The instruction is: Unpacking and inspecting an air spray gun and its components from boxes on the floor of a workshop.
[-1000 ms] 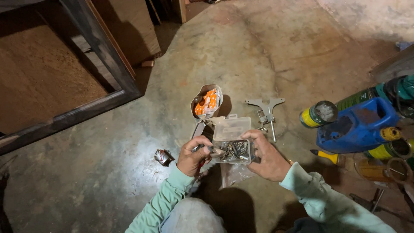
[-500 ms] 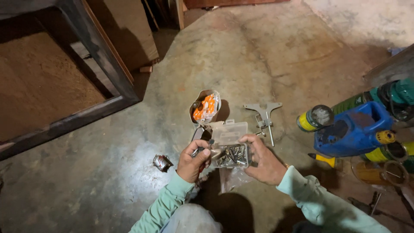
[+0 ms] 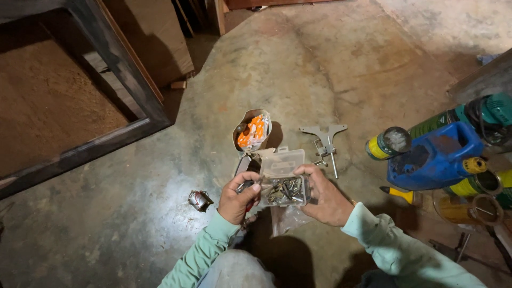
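The right hand (image 3: 326, 198) grips a clear plastic box (image 3: 284, 186) by its right edge, fingers curled over the rim. The box lid stands open at 12 o'clock; the tray holds a heap of small metal screws (image 3: 285, 190). The left hand (image 3: 238, 196) is closed at the box's left edge, at 9 o'clock from the tray, pinching a small dark part between thumb and fingers; what the part is cannot be told. The box is held just above the concrete floor (image 3: 320, 69), at centre frame, in front of the person's knees.

Surroundings, taken from the box:
- 11 o'clock, near: a cut container (image 3: 252, 129) holding orange pieces.
- 1 o'clock, near: a grey metal bracket (image 3: 325, 140) flat on the floor.
- 9 o'clock, apart from the left hand: a small crumpled can (image 3: 199, 200).
- 6 o'clock, just below: a clear plastic bag (image 3: 288, 217) on the floor.
- 3 o'clock, well apart: a blue jug (image 3: 434, 160) on its side, with a yellow-banded can (image 3: 388, 143) touching its left end.
- 10 o'clock, well apart: a dark wooden frame (image 3: 114, 58).
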